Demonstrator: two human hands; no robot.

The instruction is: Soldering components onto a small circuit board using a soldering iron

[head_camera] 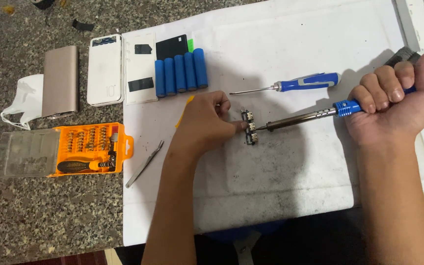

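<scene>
Head view, left to right: on the granite counter (50,216) I note a tan power-bank shell (61,81), a white power-bank case (105,69) lying opened, and below them an orange screwdriver-bit kit (92,148) with its clear lid folded out. On the white paper sheet (295,44) lie metal tweezers (144,163), five blue cylindrical cells (181,72) in a row, and a black panel (172,46) behind them. The left hand (204,122) is curled, its fingertips pinning a small circuit board (249,127) with connector ports flat on the sheet. A blue-handled screwdriver (295,83) lies unused above it. The right hand (398,98) is clenched in a fist round the blue-handled soldering iron (310,118), whose tip touches the board's edge. My judgement: disassembly is done, with cells and board out of the case; board work is in progress, reassembly is outstanding.
</scene>
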